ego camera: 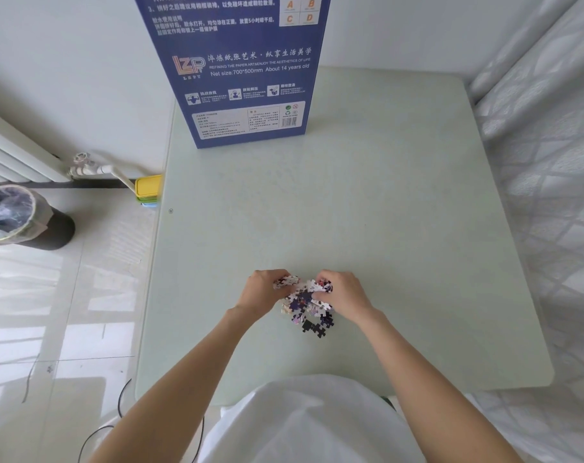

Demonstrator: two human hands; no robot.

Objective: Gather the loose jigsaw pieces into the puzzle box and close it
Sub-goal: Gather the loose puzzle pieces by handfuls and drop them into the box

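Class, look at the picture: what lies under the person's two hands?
A heap of jigsaw pieces on the table, with the left hand and right hand gripping it. Pieces beneath the fingers are hidden.

Between my hands I see the jigsaw pieces [305, 300] as a speckled mix of white, dark navy, purple and pink, with a few near-black ones at the edge nearest me. The bench [367, 212] under them is a plain pale green. Well beyond my hands, the puzzle box [247, 71] is deep blue with white lettering, an orange logo and a white label panel. Far off to the left, I see a yellow block [148, 186] over green and blue layers.
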